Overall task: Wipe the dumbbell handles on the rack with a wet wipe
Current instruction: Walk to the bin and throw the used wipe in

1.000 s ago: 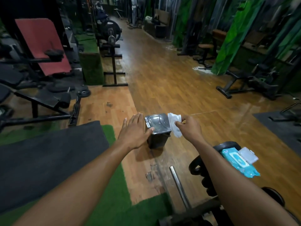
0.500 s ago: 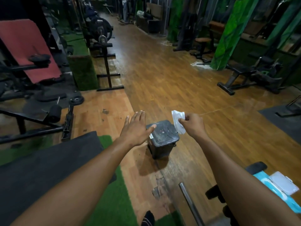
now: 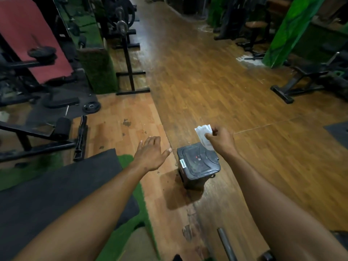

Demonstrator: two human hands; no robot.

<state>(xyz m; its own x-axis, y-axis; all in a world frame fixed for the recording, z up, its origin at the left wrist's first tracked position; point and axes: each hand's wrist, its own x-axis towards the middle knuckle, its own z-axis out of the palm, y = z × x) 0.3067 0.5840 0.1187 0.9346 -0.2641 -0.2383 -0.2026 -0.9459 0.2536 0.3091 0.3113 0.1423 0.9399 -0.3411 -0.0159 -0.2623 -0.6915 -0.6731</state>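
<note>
**Binning the used wipe — task looks near its end**

Reaching over a small bin (image 3: 198, 164) with both arms out. No rack or dumbbells in view, so whether the handles got wiped cannot be checked here; carrying a wipe to a bin suggests the wiping is done and only disposal is left. Lid is down, wipe not yet inside.

Nearest: a steel bar (image 3: 226, 243) at the bottom edge, smooth, round, dull grey. Beside it on the left, green turf (image 3: 139, 219), short and fuzzy, under a dark mat (image 3: 56, 194), flat and matte, rubbery by the look.

Left hand (image 3: 150, 157): fingers straight and slightly spread, palm down, holding nothing, thumb tip close to the bin's left edge; contact cannot be told.

Bin: boxy, dark plastic, scuffed and dusty lid with moulded curved ridges, a small white label on its left rim. Stands on the floor (image 3: 207, 87).

Right hand (image 3: 221, 141): thumb and fingers pinch the wipe (image 3: 203, 133) just above the bin's far right corner. Wipe is white, thin, crumpled, hanging limp with creased folds.

Farther: floor of glossy wood-look planks, worn and stained in patches. Left, black steel bench frames, a round weight plate (image 3: 91, 107), a red padded board (image 3: 35, 42). Right, a green pillar (image 3: 288, 31).
</note>
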